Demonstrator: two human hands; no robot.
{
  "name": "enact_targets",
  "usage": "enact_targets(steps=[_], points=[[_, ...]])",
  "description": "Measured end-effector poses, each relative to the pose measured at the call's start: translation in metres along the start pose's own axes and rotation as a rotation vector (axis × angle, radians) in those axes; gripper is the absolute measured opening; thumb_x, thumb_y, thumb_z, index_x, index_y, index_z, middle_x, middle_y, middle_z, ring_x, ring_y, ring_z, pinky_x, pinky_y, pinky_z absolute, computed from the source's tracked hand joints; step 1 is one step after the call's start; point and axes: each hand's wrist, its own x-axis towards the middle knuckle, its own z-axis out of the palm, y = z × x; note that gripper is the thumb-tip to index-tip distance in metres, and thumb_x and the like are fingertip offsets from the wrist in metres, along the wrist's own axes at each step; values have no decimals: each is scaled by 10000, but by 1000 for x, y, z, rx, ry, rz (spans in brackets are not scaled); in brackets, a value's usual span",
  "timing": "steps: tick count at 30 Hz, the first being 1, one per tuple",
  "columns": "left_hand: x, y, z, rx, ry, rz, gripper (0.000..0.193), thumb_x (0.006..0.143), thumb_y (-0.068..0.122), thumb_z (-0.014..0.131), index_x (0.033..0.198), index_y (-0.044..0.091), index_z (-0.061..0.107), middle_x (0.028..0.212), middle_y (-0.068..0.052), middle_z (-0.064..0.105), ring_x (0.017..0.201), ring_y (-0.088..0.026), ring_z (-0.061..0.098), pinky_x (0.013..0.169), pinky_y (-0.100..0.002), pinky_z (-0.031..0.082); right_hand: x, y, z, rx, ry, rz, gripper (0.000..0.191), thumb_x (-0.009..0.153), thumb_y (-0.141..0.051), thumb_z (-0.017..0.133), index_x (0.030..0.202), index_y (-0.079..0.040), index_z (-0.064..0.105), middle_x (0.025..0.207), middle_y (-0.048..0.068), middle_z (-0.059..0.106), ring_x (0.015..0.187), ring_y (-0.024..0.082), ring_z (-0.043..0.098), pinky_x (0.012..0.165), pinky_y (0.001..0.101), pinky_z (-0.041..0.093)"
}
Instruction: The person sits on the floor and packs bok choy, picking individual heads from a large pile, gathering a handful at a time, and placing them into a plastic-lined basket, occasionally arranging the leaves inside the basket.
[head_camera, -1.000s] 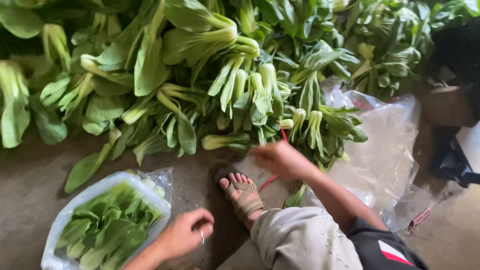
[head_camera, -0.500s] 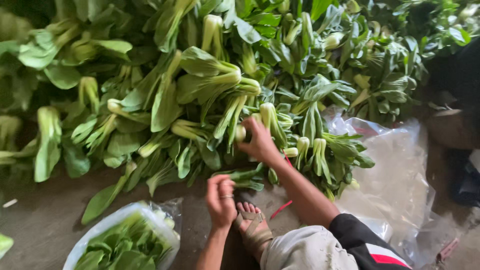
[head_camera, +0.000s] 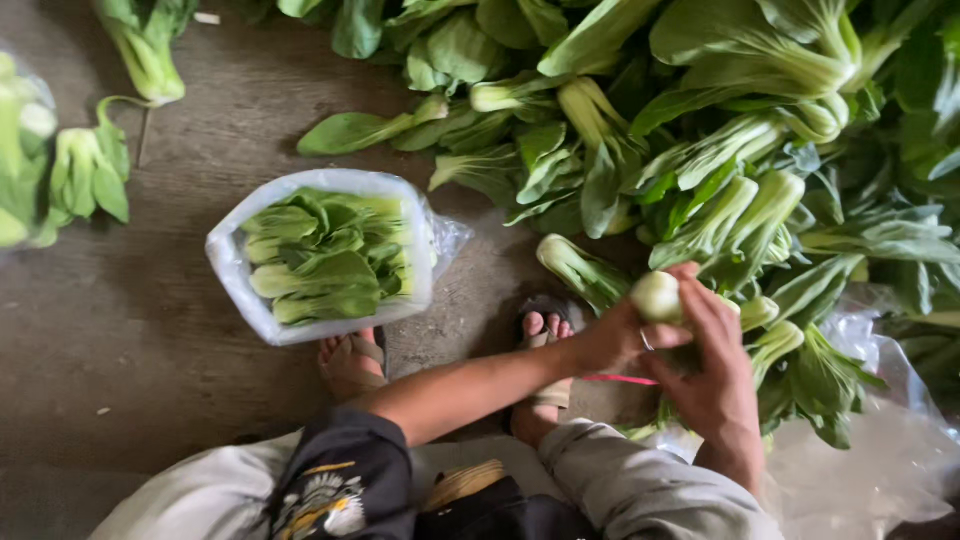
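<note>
A large heap of loose bok choy (head_camera: 720, 150) is left unsorted on the floor (head_camera: 130, 330); one clear bag (head_camera: 325, 250) is already filled with greens; a pale-stemmed bunch (head_camera: 660, 297) is gripped between the closed left hand (head_camera: 610, 340) and right hand (head_camera: 715, 375).

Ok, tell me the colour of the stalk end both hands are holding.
Pale whitish-green: the stalk end between left hand and right hand, head view.

bagged greens (head_camera: 325, 255) left, on floor (head_camera: 140, 330); loose pile (head_camera: 720, 130) right; feet (head_camera: 545, 340) between; hands (head_camera: 690, 350) at pile
</note>
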Motion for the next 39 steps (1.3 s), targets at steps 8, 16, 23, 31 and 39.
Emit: enact_targets(steps=[8, 16, 23, 31, 39], points=[[0, 61, -39, 746, -41, 470, 639, 768, 7, 735, 1361, 55, 502, 1437, -170, 516, 1231, -310, 578, 1080, -405, 477, 84, 86, -34, 273, 794, 302, 367, 1010, -217, 685, 1324, -42, 611, 1284, 127, 655, 1187, 242, 614, 1035, 391, 496], [39, 73, -46, 377, 449, 2, 430, 868, 74, 808, 1203, 4, 549, 949, -48, 670, 792, -157, 638, 741, -306, 542, 111, 116, -3, 208, 641, 628, 541, 862, -368, 835, 1214, -26, 607, 1030, 58, 641, 892, 158, 591, 766, 305, 520], [22, 90, -49, 287, 101, 67, 494, 909, 102, 760, 1348, 17, 548, 1008, -64, 718, 932, -143, 688, 929, -303, 572, 57, 102, -16, 395, 744, 434, 372, 950, -134, 709, 1276, -29, 565, 1131, 63, 638, 969, 150, 618, 848, 288, 528], [22, 88, -27, 384, 90, 169, 715, 839, 171, 859, 1420, 36, 465, 918, -22, 585, 760, -91, 548, 710, -238, 467, 21, 38, 12, 600, 716, 237, 756, 893, -155, 640, 1573, -58, 325, 1168, 164, 651, 979, 225, 676, 866, 372, 572], [19, 89, -6, 1114, 82, 524, 800, 669, 204, 850, 1383, -5, 554, 1459, -189, 546, 1414, -322, 437, 1169, -424, 383, 31, -7, 60, 708, 233, 109, 842, 1034, -279, 617, 1672, -35, 125, 1689, 208, 331, 1545, 308, 397, 1266, 406, 338]])
